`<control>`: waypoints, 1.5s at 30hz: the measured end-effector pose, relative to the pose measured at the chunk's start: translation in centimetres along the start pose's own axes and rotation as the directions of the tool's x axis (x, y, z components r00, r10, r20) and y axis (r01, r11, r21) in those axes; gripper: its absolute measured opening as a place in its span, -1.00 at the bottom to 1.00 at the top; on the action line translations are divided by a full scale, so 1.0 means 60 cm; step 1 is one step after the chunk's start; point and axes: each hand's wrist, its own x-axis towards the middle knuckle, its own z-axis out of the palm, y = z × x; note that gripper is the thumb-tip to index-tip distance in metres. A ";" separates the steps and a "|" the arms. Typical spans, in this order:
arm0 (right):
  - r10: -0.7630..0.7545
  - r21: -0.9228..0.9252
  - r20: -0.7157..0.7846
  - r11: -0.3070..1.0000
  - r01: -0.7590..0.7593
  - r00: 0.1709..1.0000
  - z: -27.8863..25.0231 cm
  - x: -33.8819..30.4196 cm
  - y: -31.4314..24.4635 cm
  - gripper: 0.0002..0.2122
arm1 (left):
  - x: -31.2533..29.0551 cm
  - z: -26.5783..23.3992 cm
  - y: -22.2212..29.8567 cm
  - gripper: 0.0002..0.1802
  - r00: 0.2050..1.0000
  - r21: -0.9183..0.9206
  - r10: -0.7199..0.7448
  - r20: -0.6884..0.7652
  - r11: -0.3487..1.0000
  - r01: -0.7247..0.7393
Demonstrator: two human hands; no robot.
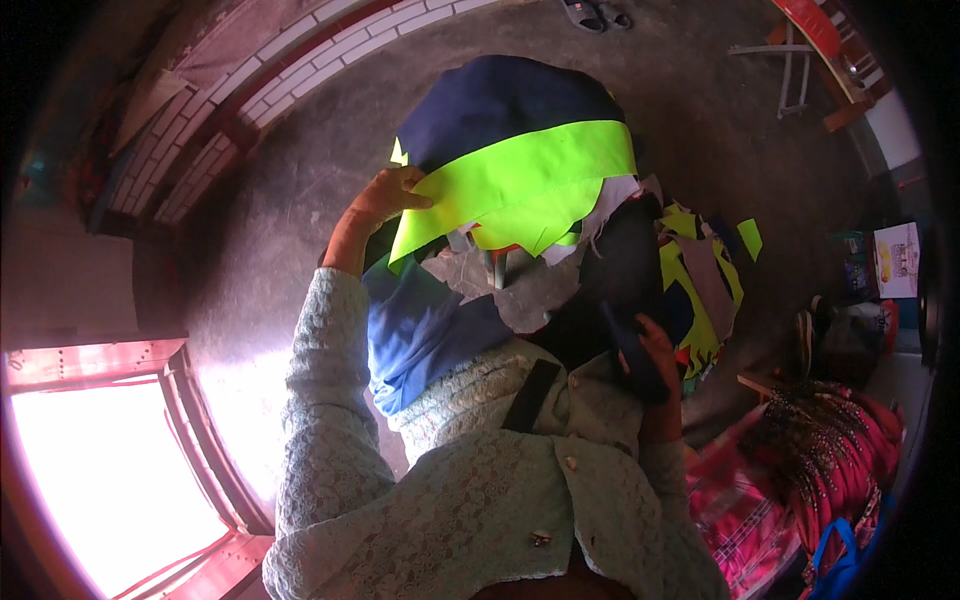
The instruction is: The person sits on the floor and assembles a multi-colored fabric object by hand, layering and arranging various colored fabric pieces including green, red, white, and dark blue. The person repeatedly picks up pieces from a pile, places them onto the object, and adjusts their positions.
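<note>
My left hand (388, 196) pinches the left edge of a neon yellow cloth piece (520, 180), its fingers closed on it. Behind the yellow, a broad navy cloth (510, 100) spreads out over what looks like a support in front of my knees. Pale and yellow scraps with frayed edges hang below. Near my right thigh, my right hand (657, 362) is closed round a dark navy piece (628, 350) that looks like folded cloth; shadow hides its details. A blue cloth (425, 335) lies over my left thigh, and a short black strip (532, 395) rests on my lap.
Yellow, grey and navy cloth scraps (705, 280) lie heaped on the floor to the right. Beyond them stand a white box (897, 260) and a pink patterned cloth (760, 470). Sandals (590, 15) lie far ahead. A bright doorway (110, 480) is at lower left.
</note>
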 end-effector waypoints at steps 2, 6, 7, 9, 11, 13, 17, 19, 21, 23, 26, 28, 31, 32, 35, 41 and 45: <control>0.071 0.179 -0.012 0.981 -0.068 0.997 0.004 -0.005 -0.008 -0.56 | 0.002 0.001 -0.021 -0.50 1.000 0.065 -0.018 -0.023 0.998 0.019; 0.096 0.403 0.012 0.910 -0.092 0.995 0.037 -0.008 -0.063 -0.58 | -0.012 -0.001 -0.010 -0.50 0.994 0.096 -0.112 -0.005 0.989 0.112; 0.131 0.446 0.020 0.886 -0.126 0.991 0.051 -0.008 -0.089 -0.58 | -0.014 -0.002 -0.014 -0.50 0.992 0.125 -0.125 0.005 0.984 0.123; 0.147 0.460 0.036 0.876 -0.147 0.988 0.057 -0.007 -0.099 -0.59 | -0.013 -0.002 -0.028 -0.49 0.993 0.135 -0.114 0.013 0.985 0.111; 0.114 0.404 0.055 0.906 -0.126 0.992 0.046 -0.004 -0.083 -0.60 | -0.006 0.008 -0.068 -0.48 0.998 0.096 -0.070 0.006 0.993 0.069; 0.087 0.294 0.017 0.952 -0.088 0.996 0.003 0.000 -0.014 -0.59 | 0.012 0.028 -0.107 -0.48 1.000 0.085 -0.003 0.010 0.996 0.002; 0.124 0.432 -0.024 0.896 -0.101 0.992 0.042 -0.003 -0.071 -0.60 | 0.013 0.060 -0.116 -0.47 0.992 0.164 -0.083 -0.099 0.982 0.098; 0.224 0.423 -0.064 0.889 -0.177 0.973 0.073 -0.006 -0.126 -0.63 | 0.014 0.063 -0.133 -0.45 0.978 0.189 -0.066 -0.197 0.976 0.104; 0.219 0.420 -0.060 0.890 -0.175 0.974 0.083 -0.007 -0.146 -0.69 | 0.010 0.075 -0.129 -0.46 0.939 0.172 -0.043 -0.341 0.979 0.108; 0.106 0.421 -0.006 0.902 -0.094 0.994 0.080 -0.009 -0.153 -0.74 | 0.013 0.076 -0.118 -0.52 0.900 0.076 -0.083 -0.429 0.989 0.128; 0.057 0.512 0.268 0.837 -0.192 0.962 0.063 0.018 -0.152 -0.66 | 0.003 0.063 -0.113 -0.55 0.826 0.092 -0.064 -0.560 0.986 0.139; 0.110 0.362 0.048 0.925 -0.120 0.993 0.087 0.016 -0.166 -0.60 | -0.020 0.057 -0.097 -0.59 0.804 0.182 0.044 -0.594 0.980 0.081; 0.126 0.437 -0.015 0.893 -0.107 0.992 0.095 0.017 -0.177 -0.58 | -0.058 0.067 -0.024 -0.70 0.756 -0.199 0.029 -0.653 0.957 -0.209; 0.122 0.513 0.009 0.851 -0.109 0.993 0.093 0.018 -0.178 -0.59 | -0.064 0.071 0.005 -0.74 0.744 -0.072 0.090 -0.662 0.980 -0.183; 0.074 0.499 -0.022 0.865 -0.053 0.997 0.092 0.021 -0.161 -0.63 | -0.107 0.094 0.111 -0.77 0.813 -0.164 0.156 -0.561 0.942 -0.293; 0.128 0.457 -0.182 0.889 -0.031 0.975 0.122 0.018 -0.186 -0.89 | -0.151 0.223 0.218 -0.83 0.970 -0.636 0.232 -0.078 0.738 -0.228; -0.055 0.090 -0.324 0.992 0.089 0.944 0.159 0.018 -0.217 -0.86 | -0.146 0.304 0.207 -0.70 0.926 -0.802 0.286 0.248 0.597 0.031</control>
